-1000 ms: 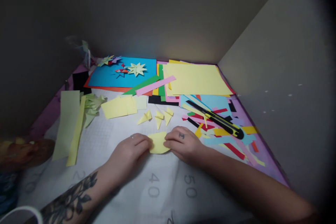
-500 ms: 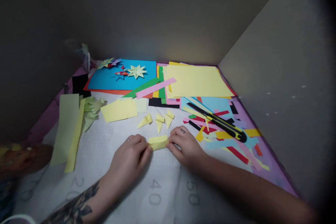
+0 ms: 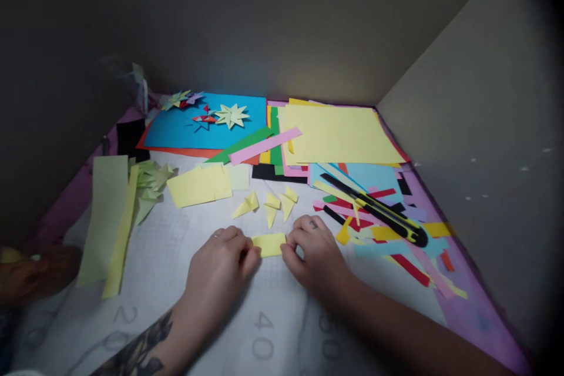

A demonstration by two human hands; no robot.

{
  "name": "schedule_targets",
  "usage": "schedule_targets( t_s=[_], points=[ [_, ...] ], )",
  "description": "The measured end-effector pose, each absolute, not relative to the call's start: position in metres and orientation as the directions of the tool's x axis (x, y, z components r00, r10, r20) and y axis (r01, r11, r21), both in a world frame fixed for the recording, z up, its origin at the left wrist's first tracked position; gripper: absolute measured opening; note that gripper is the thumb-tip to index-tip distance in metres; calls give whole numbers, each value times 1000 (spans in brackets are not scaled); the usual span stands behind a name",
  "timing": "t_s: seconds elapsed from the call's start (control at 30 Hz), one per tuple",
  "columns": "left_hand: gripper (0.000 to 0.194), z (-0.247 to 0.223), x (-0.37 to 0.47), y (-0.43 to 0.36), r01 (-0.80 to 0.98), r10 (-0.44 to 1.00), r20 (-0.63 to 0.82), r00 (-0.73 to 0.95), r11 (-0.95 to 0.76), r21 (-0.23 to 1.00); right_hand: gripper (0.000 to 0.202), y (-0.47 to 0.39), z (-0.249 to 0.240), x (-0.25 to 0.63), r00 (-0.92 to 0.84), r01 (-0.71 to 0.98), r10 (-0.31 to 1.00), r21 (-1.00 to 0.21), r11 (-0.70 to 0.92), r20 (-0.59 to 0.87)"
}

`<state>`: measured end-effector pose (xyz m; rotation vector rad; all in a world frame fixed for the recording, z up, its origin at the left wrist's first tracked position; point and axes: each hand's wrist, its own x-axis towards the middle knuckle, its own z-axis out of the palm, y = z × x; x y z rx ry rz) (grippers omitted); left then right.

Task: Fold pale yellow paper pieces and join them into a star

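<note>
A small yellow paper strip (image 3: 270,245) lies lengthwise between my two hands, folded along its length. My left hand (image 3: 221,264) pinches its left end between thumb and fingers. At the other end, the thumb and fingertips of my right hand (image 3: 312,254) grip the paper the same way. Just beyond it rest three small folded yellow paper pieces (image 3: 272,207), each with a pointed tip. Flat yellow paper rectangles (image 3: 198,185) lie to their left.
A black and yellow utility knife (image 3: 388,214) lies on coloured paper scraps (image 3: 409,267) at right. Behind are yellow sheets (image 3: 335,132) and a blue sheet (image 3: 176,132) bearing folded paper stars (image 3: 232,116). Pale green strips (image 3: 108,211) lie left. Walls (image 3: 484,100) enclose the back and right.
The yellow strip's raised upper flap has come down, so the strip now looks flat and narrower. Both hands still hold its ends. The view has shifted slightly.
</note>
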<state>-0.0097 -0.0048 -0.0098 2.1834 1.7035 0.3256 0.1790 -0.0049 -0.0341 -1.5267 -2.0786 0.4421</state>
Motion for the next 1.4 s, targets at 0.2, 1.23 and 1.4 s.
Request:
schedule_targets(
  t_s=[0.2,1.23,1.4],
  points=[
    [22,-6,-9,-2,878,967,15,253,-236,417,19,-3,-34,178,-224,777,947,-544,315,229],
    [29,-17,-5,-37,784,782,131,610,-619,43,16,0,-36,178,-179,815,960,-514,266,214],
    [28,-11,-14,-43,808,803,96,589,-585,-70,9,-1,-41,181,-369,769,892,-453,451,263]
  ],
)
